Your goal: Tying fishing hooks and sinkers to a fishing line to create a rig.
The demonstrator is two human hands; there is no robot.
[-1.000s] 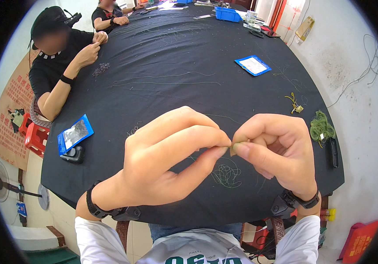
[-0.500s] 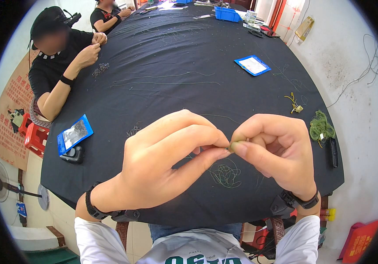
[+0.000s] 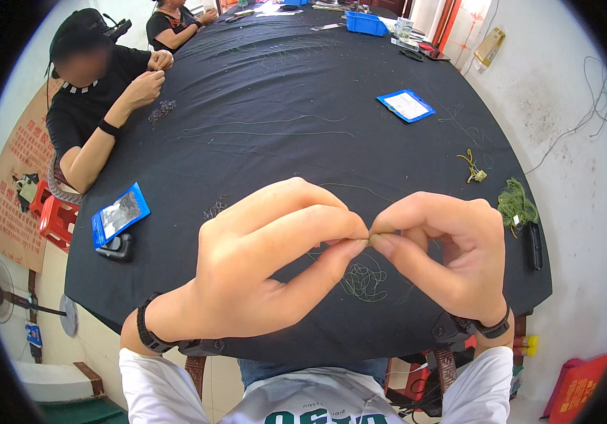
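My left hand (image 3: 275, 261) and my right hand (image 3: 451, 247) meet over the near part of the table, thumb and forefinger pinched on each. Their fingertips touch or nearly touch. A thin green line shows beside my left fingers and seems to run into that pinch. Whatever is between my right fingertips is too small to make out. Just below the hands, a loose tangle of green line (image 3: 363, 283) lies on the black cloth (image 3: 282, 159). Small dark metal bits (image 3: 215, 209) lie beyond my left hand, partly hidden by it.
At left, a blue-edged pouch (image 3: 121, 212) rests against a black device (image 3: 116, 249). Another blue pouch (image 3: 406, 105) lies far right. Yellow scraps (image 3: 474, 168), a green line bundle (image 3: 516, 205) and a black handle-like object (image 3: 535, 246) line the right side. Two people sit along the left edge.
My right hand has shifted slightly right and down, its fingers less curled over the tips. The left hand stays nearly in place. Both pinches remain closed.
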